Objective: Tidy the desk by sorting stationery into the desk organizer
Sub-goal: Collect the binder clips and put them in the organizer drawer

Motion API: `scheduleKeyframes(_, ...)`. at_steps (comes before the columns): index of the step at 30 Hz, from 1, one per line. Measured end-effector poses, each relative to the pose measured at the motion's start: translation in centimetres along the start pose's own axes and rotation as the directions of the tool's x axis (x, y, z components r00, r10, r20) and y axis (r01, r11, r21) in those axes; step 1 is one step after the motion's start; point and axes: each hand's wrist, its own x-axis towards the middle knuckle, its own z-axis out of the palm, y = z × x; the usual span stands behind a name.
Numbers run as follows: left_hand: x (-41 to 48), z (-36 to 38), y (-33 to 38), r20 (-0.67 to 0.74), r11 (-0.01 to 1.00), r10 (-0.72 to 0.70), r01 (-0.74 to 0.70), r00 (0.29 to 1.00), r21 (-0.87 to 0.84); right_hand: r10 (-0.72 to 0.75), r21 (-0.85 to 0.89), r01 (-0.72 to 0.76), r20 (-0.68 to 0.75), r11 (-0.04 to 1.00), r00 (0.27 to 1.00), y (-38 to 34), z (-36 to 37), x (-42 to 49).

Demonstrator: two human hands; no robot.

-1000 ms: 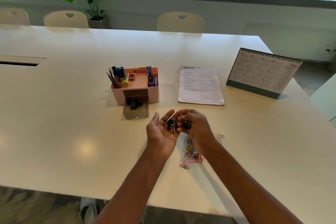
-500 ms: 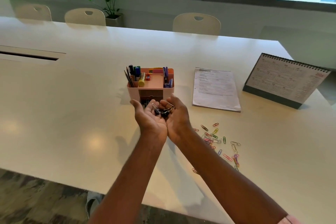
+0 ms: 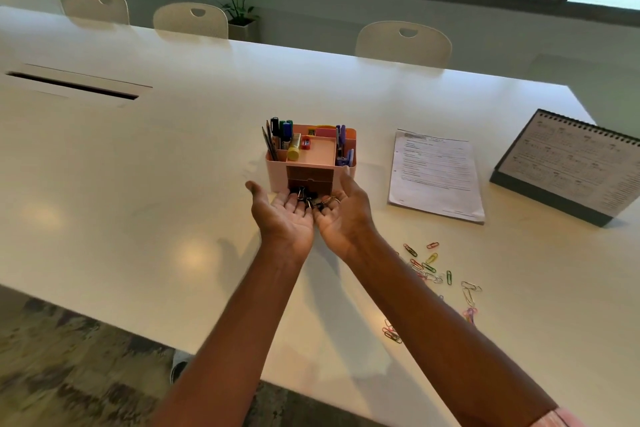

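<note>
While both palms face up side by side just in front of the desk organizer (image 3: 311, 158), nothing is pinched. The left hand (image 3: 282, 218) is cupped, fingers loose and uncurled. The black binder clips (image 3: 306, 200) sit heaped across the seam where it meets the right hand (image 3: 344, 218), which is cupped the same way. So the clips are carried, not gripped, low against the organizer's front recess; what lies under the fingertips is hidden. Handling guess: the clips are small, light, rigid sprung steel, and the wire handles flop and snag on each other, so expect them to leave in a clump, not singly. Tipping the palms forward looks safer than picking. If picking, take the black body, not the wire loops. The seam between the palms is the leak risk. Further right, loose coloured paper clips (image 3: 429, 267) lie scattered on the table (image 3: 173, 184), well apart from the hands. They are probably thin, light and slippery on the glossy top, so better swept together than pinched one at a time. Writing: labels on the markers (image 3: 282, 135) in the organizer's left compartment are too small to read. The printed sheet (image 3: 433, 173) and the desk calendar (image 3: 571, 166) show text and grids, none legible.
</note>
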Motion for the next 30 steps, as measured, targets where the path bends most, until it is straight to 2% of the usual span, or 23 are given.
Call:
scheduleKeyframes(2,-0.1,-0.4,-0.1,-0.069,0.998,0.044,-0.040,0.997,0.054,0.010,-0.004,-0.010,-0.006,1.000,1.000,-0.1,0.1,0.1)
scheduleKeyframes(6,-0.3,-1.2,-0.5,-0.258,0.954,0.173,-0.096,0.950,0.285,0.011,-0.003,-0.012,-0.041,1.000,0.999,-0.5,0.3,0.0)
scheduleKeyframes(9,0.0,-1.6,-0.8,-0.304,0.960,0.127,-0.040,0.944,0.278,-0.022,-0.041,0.018,-0.082,0.999,0.996,-0.9,0.0,-0.4)
scheduleKeyframes(16,1.7,-2.2,-1.4,-0.297,0.987,0.014,0.036,0.955,0.160,-0.104,-0.246,0.062,-0.161,0.967,0.981,-0.8,-2.9,-1.1)
scheduleKeyframes(25,3.3,-0.8,-1.4,-0.257,0.991,0.004,0.029,0.966,0.128,-0.056,-0.279,-0.034,-0.309,0.960,0.950,0.2,-5.7,-1.1)
scheduleKeyframes(30,4.4,-0.5,-1.5,-0.241,0.993,0.020,0.010,0.970,0.120,-0.052,-0.325,-0.058,-0.321,0.944,0.946,0.2,-5.8,-1.1)
